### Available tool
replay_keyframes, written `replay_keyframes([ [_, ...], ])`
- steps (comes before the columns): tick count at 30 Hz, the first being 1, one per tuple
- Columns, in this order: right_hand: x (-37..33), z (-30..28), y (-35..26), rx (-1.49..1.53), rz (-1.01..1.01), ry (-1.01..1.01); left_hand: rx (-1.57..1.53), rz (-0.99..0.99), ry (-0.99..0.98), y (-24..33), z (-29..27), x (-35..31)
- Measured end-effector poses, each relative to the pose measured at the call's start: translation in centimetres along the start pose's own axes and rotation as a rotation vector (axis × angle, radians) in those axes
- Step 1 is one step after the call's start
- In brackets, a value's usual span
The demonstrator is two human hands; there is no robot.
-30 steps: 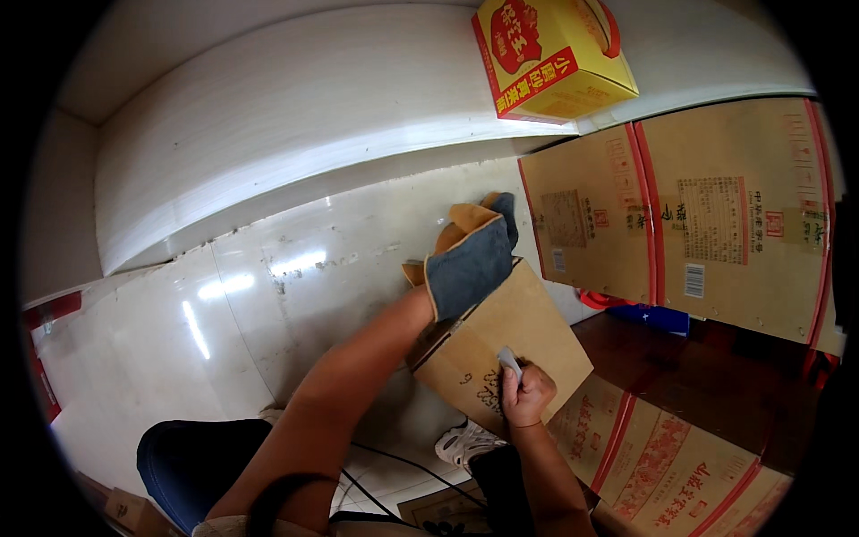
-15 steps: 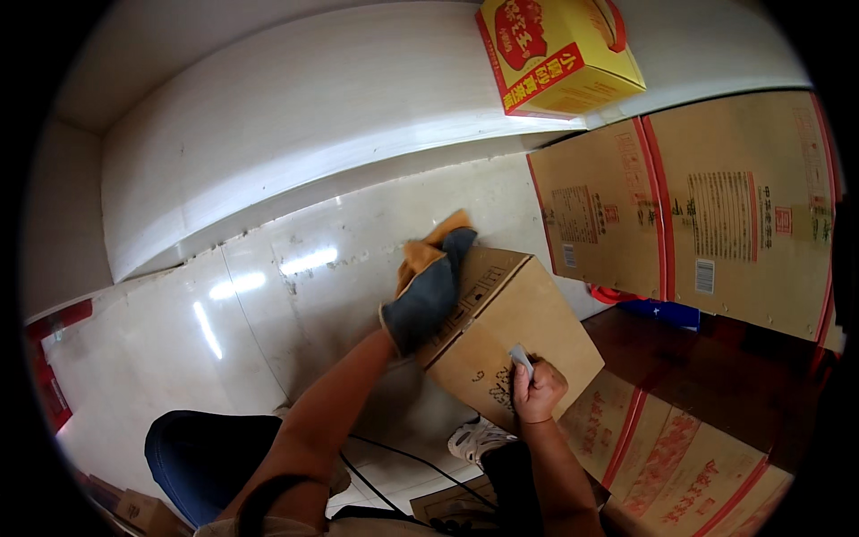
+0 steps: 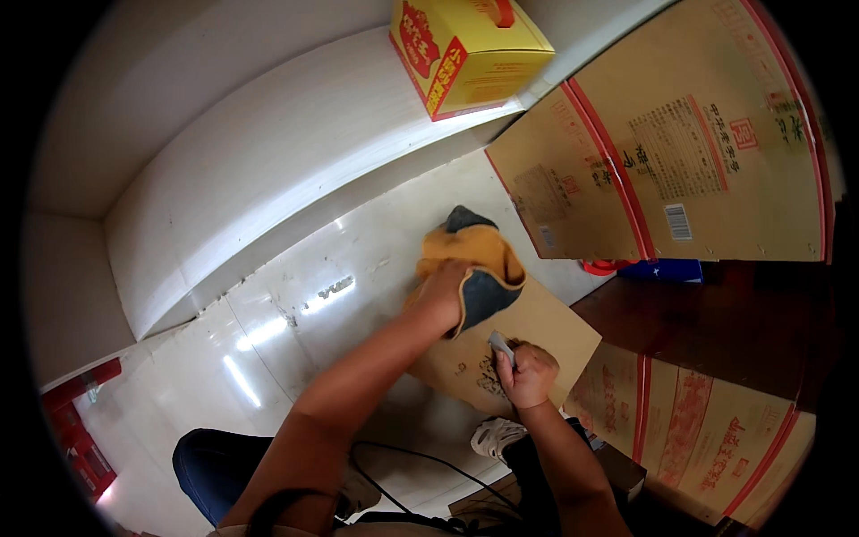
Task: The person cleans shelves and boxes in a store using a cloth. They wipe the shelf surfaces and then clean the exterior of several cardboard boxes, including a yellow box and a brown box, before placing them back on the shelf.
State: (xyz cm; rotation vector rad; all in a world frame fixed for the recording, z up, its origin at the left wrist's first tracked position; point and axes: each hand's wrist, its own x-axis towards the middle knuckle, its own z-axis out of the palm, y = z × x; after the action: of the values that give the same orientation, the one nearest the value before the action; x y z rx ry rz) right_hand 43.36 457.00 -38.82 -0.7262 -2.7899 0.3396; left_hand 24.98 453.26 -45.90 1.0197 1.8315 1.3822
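Note:
My left hand grips a thick two-sided cloth, orange on one face and dark grey on the other. The cloth is bunched over the far side of a brown cardboard box and hides part of it. Against the box's top face rests my right hand, closed in a fist. A small, flat grey piece sticks out between its thumb and fingers; its kind does not show. Dark handwritten marks lie on the cardboard beside that hand.
A yellow and red carton stands on the white shelf ahead. Large cardboard boxes with red bands line the right, and another box sits nearer. Low between them is a blue box. A black cord hangs near my legs.
My left hand has swung the cloth right and toward me over the box, and more of its orange face shows. The right hand stays on the box. The view has turned slightly.

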Motion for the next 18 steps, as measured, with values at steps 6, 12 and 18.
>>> replay_keyframes([
  [6,0.0,-0.2,0.1,-0.026,0.015,0.006,0.208,-0.077,0.006,2.2,-0.1,4.6],
  [12,0.2,0.1,0.1,0.012,0.01,0.034,0.518,0.461,0.013,3.1,-1.2,6.5],
  [18,0.1,0.1,0.3,-0.014,0.036,0.032,1.179,0.576,0.014,-1.0,-2.1,2.1],
])
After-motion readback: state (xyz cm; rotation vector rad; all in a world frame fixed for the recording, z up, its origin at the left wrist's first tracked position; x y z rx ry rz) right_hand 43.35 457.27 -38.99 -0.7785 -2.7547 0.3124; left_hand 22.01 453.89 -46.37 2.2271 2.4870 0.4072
